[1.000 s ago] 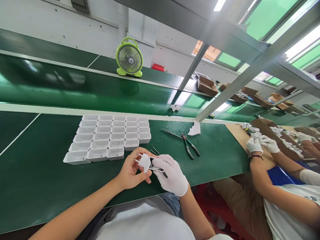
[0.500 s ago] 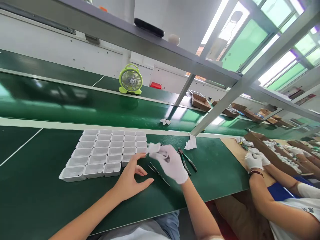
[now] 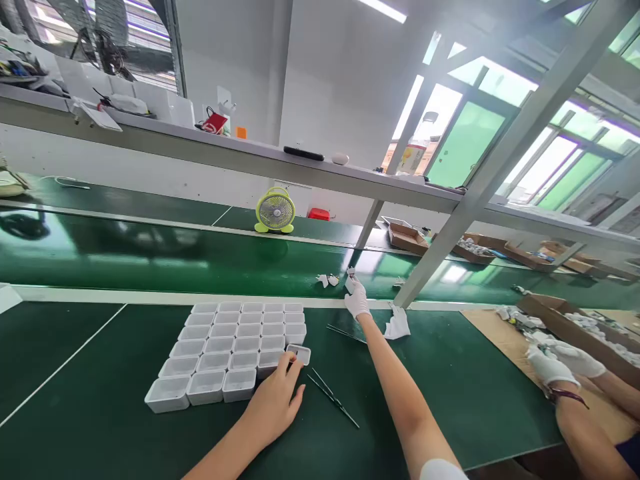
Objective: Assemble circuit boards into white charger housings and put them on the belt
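Note:
My bare left hand [image 3: 278, 401] pinches a small white tray [image 3: 301, 354] that sits tilted at the right edge of the white tray grid [image 3: 220, 343]. Stretched forward over the green belt, my white-gloved right hand [image 3: 357, 301] has its fingers closed on a small white piece [image 3: 351, 283]. Two more white pieces [image 3: 327, 281] lie on the belt left of it. Metal tweezers [image 3: 334, 399] rest on the green table right of my left hand. Another thin tool [image 3: 346, 333] lies near my right forearm, beside a crumpled white cloth [image 3: 397, 324].
A metal post [image 3: 450, 233] rises behind the cloth, joined to a long shelf [image 3: 240, 155] above the belt. A green fan [image 3: 275, 211] and cardboard boxes [image 3: 407, 239] stand behind the belt. At the right, a co-worker's gloved hands [image 3: 550, 363] are by a parts box [image 3: 565, 313].
The view has tilted up. My right hand has moved forward from the trays to the belt. My left hand has closed on the small tray, which is now tilted. The pliers no longer show.

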The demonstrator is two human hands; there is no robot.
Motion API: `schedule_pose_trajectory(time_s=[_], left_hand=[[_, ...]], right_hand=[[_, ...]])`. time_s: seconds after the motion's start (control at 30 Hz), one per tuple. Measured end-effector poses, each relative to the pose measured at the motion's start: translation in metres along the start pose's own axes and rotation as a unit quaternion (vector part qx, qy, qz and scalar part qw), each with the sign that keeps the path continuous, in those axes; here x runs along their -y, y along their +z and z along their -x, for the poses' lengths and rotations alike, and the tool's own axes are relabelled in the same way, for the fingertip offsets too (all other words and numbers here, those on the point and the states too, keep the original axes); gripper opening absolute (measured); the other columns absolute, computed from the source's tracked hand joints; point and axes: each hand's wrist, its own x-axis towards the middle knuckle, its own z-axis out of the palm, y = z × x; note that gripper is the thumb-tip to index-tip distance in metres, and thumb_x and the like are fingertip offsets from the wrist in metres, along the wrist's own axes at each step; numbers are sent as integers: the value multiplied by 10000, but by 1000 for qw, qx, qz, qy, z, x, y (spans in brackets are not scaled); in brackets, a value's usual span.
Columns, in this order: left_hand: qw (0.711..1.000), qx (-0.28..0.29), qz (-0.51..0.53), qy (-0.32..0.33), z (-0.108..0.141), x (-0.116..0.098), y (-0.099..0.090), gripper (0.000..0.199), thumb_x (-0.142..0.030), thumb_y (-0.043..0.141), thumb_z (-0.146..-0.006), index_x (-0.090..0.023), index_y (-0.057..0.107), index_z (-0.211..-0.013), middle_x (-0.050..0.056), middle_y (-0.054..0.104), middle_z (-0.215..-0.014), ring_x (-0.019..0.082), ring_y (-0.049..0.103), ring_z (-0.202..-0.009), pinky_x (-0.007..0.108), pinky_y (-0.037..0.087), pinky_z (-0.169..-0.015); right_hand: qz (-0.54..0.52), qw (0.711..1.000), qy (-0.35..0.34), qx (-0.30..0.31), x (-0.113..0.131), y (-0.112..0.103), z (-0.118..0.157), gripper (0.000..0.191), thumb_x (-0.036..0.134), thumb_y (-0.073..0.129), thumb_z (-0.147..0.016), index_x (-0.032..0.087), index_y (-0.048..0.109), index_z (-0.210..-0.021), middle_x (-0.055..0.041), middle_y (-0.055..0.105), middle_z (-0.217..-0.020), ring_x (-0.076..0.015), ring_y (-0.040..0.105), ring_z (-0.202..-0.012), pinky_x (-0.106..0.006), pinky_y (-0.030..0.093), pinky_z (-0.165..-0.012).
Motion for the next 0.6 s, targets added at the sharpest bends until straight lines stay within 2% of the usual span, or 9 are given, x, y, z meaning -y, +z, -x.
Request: schedule_pose_trajectory(time_s=[0.1, 0.2, 0.33, 0.4, 0.5, 0.6], left_hand=[[999, -27, -34, 25, -1, 4, 6, 314, -200, 274, -990, -202, 472, -1234, 148, 521, -1302, 204, 690, -706, 330, 565, -593], [997, -44, -43, 42, -2, 7, 11, 306, -149, 251, -990, -199, 497, -1166, 117, 589, -1159, 214, 682, -721, 311, 537, -583], [997, -51, -31, 50, -2, 6, 11, 302, -121, 257, -985, -206, 534, -1071, 88, 618, -1038, 225, 680, -741, 314, 542, -616], [997, -55, -25, 57, -2, 2, 8, 273, -136, 282, -987, -210, 537, -1055, 85, 623, -1020, 236, 688, -785, 332, 565, -657], [996, -58, -13, 66, -1, -3, 2, 207, -181, 339, -991, -216, 524, -1077, 78, 622, -1003, 223, 685, -791, 327, 582, -669], [997, -47, 31, 53, 0, -7, -4, 152, -258, 423, -982, -231, 516, -1099, 70, 612, -1012, 219, 677, -794, 324, 581, -652]], right_hand=[[13, 998, -27, 56, -7, 4, 9, 408, 328, 660, -957, 165, 561, -1318, -123, 518, -1409, -291, 538, -1276, -522, 493, -1060], [27, 991, -63, 118, -4, 7, 13, 397, 333, 645, -968, 168, 562, -1320, -119, 546, -1376, -280, 556, -1254, -518, 493, -1061], [32, 970, -127, 205, 18, 26, 14, 359, 362, 643, -971, 166, 598, -1268, -104, 601, -1293, -252, 603, -1176, -490, 518, -1027], [35, 963, -145, 224, 33, 41, 14, 344, 372, 647, -968, 159, 614, -1236, -101, 615, -1264, -245, 616, -1147, -477, 531, -1006], [38, 969, -148, 196, 51, 57, 16, 335, 363, 656, -961, 155, 618, -1221, -101, 605, -1278, -250, 605, -1162, -483, 523, -1014], [46, 986, -121, 106, 53, 50, 11, 385, 345, 634, -971, 173, 569, -1309, -114, 519, -1405, -286, 525, -1281, -524, 466, -1079]])
